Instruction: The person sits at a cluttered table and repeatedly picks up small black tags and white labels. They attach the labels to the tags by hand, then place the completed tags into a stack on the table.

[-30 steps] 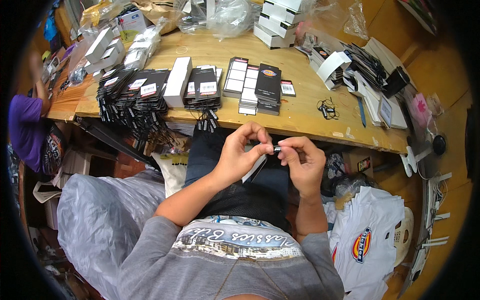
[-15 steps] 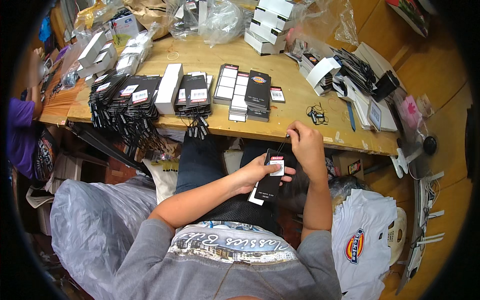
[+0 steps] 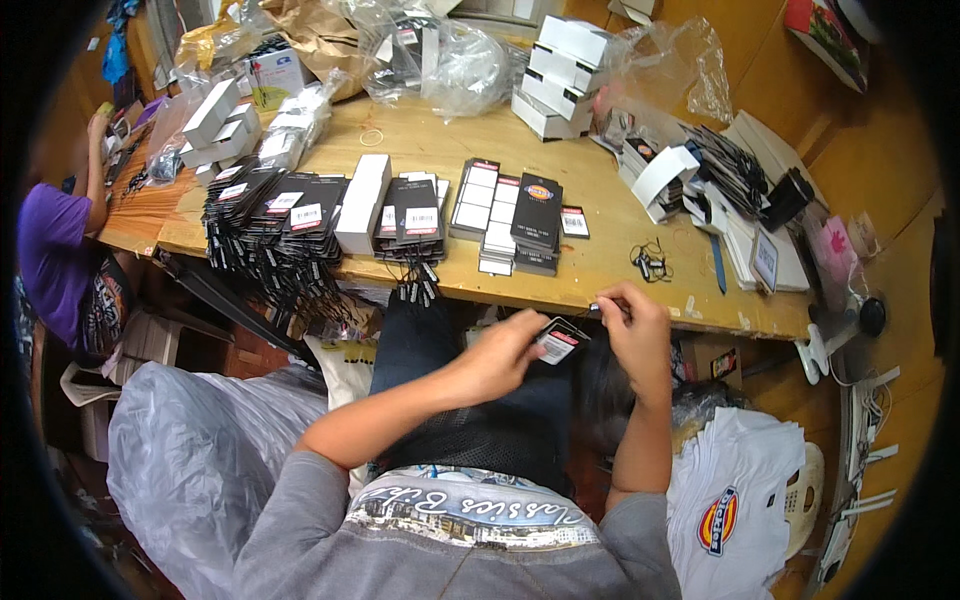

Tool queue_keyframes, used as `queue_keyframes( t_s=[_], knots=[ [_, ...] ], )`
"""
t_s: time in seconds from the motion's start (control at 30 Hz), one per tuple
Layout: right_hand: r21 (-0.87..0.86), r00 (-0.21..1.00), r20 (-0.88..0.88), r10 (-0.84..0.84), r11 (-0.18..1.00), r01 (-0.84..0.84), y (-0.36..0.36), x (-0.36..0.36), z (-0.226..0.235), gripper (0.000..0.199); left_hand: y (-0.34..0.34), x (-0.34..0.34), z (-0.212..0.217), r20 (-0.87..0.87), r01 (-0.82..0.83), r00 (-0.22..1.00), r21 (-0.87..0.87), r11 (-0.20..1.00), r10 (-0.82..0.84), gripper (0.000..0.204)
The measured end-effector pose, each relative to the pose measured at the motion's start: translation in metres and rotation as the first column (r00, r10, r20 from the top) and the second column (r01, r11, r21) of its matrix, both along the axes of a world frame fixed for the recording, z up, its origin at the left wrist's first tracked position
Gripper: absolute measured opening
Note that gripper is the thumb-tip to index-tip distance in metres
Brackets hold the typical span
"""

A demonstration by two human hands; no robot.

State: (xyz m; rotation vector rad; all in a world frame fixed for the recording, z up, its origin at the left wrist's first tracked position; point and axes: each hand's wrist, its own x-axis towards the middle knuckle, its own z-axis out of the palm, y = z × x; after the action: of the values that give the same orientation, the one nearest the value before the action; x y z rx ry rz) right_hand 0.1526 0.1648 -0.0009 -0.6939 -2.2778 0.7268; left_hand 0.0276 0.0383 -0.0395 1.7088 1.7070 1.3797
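Over my lap, my left hand (image 3: pixel 505 352) is closed round a set of hang tags (image 3: pixel 558 344). Their upper end, with a white barcode label and a red band, sticks out past my fingertips; my hand hides the rest. To the right, my right hand (image 3: pixel 636 322) pinches the dark hanging string near its small seal (image 3: pixel 594 307). Just beyond my hands, on the table, stand stacks of black hang tags (image 3: pixel 538 212) and tags with white panels (image 3: pixel 475 200). Several loose black strings (image 3: pixel 650 263) lie beyond my right hand.
Strung tags (image 3: pixel 275 225) hang over the table's (image 3: pixel 600 245) front edge at left. A long white box (image 3: pixel 363 203) divides two tag stacks. White boxes (image 3: pixel 560 80) and plastic bags stand behind. White shirts (image 3: pixel 735 500) lie at lower right. Another person in a purple sleeve (image 3: pixel 55 235) sits at left.
My left hand has turned over, so its back now faces up and the tags tilt to the right. My right hand still pinches the string. The whole view has shifted slightly.
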Motion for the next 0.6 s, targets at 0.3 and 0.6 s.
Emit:
queue_keyframes(
  t_s=[0.3, 0.6],
  knots=[
    [-0.593, 0.641, -0.756, 0.134, 0.277, -0.756, -0.036, -0.057, 0.02, 0.01, 0.005, -0.133, 0.13, -0.658, 0.031, 0.753, 0.018, 0.999, -0.012, 0.018],
    [-0.594, 0.645, -0.75, 0.149, 0.276, -0.755, -0.035, -0.071, 0.006, 0.01, 0.009, -0.144, 0.135, -0.755, 0.099, 0.605, -0.244, 0.965, -0.253, 0.029]
  ],
)
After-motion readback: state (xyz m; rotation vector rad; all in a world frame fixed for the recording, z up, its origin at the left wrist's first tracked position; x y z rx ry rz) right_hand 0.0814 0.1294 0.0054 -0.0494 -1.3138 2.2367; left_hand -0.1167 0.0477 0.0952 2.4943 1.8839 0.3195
